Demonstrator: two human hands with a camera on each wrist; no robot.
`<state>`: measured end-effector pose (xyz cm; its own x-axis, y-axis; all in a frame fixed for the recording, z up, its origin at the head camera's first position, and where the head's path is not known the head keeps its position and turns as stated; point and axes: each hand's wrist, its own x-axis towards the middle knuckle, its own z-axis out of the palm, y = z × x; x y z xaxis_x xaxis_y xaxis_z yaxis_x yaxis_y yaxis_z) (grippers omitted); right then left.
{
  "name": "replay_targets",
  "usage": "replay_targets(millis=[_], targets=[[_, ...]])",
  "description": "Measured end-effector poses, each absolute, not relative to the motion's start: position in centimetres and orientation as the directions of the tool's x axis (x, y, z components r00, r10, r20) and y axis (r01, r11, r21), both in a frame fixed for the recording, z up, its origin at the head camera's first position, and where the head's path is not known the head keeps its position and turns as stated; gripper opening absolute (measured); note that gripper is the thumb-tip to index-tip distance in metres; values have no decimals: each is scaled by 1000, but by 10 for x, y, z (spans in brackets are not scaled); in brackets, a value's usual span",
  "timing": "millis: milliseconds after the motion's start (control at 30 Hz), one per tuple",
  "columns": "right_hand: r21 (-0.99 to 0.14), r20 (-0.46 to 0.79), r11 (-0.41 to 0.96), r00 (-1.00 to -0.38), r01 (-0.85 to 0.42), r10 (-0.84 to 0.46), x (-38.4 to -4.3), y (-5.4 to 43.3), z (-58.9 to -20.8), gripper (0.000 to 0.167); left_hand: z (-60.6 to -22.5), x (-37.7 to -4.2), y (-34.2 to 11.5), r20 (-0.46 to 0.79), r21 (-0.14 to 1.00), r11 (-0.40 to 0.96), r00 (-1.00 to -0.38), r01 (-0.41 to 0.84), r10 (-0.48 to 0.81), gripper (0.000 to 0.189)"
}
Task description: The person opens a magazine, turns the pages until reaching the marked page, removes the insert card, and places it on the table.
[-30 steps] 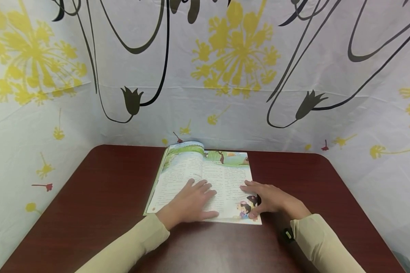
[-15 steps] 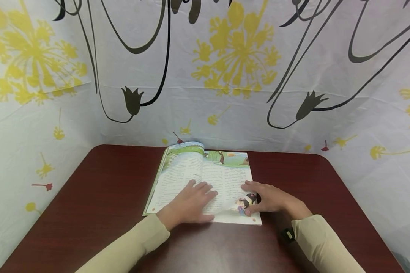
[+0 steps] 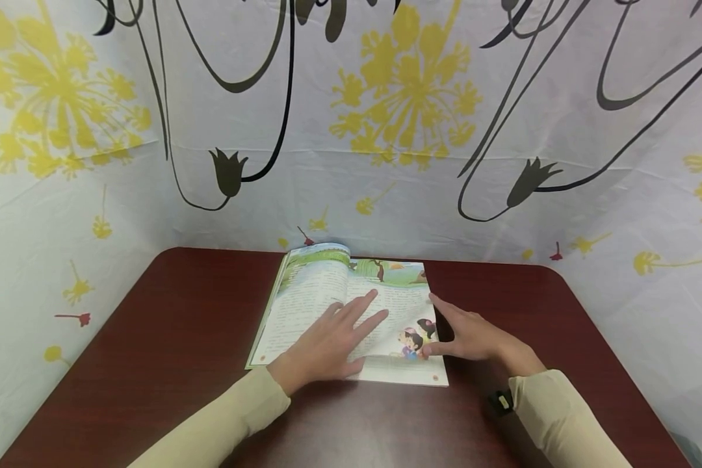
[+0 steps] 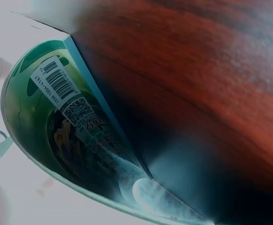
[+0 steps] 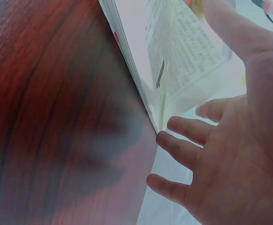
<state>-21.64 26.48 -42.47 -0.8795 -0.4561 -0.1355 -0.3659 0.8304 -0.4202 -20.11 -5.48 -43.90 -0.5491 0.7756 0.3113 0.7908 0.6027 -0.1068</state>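
An open illustrated book [image 3: 310, 312] lies on the dark red table, printed text on both pages. Across its middle rests my left hand [image 3: 330, 341], fingers spread and fairly straight. At the right edge, my right hand [image 3: 474, 335] has its thumb against the right page [image 3: 398, 305], with its index finger extended along the edge. That page's lower part is raised and bowed, baring the sheet underneath. In the right wrist view the lifted page [image 5: 195, 61] stands away from the stack beside the thumb. The left wrist view shows the curved green cover [image 4: 28, 108] with a barcode.
The wooden table [image 3: 199, 325] extends around the book on both sides and in front. Behind it hangs a white cloth [image 3: 304, 117] with yellow flowers and dark stems. A dark band [image 3: 501, 402] is at the right wrist.
The right page has bowed further up and left at its lower corner. My left fingers have stretched farther across the page. My right hand has shifted slightly right, its index finger straightening.
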Motion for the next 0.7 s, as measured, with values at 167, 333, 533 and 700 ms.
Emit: replay_targets(millis=[167,333,533,700], targets=[[-433,-154,829,-878,-353,-454,-218,265,-426,117,-436,-203,-56,414,-142,590,-494,795,765,98],[-436,-160,830,-878,-348,-452,-218,264,-427,117,-435,-203,-57,458,-216,617,-479,757,749,90],[-414,-153,817,-854,-401,-497,-216,260,-429,111,-434,-205,-58,489,-317,619,-435,719,756,75],[-442,-189,768,-789,-463,-585,-215,260,-431,110,-435,-206,-58,426,-365,599,-444,713,788,68]])
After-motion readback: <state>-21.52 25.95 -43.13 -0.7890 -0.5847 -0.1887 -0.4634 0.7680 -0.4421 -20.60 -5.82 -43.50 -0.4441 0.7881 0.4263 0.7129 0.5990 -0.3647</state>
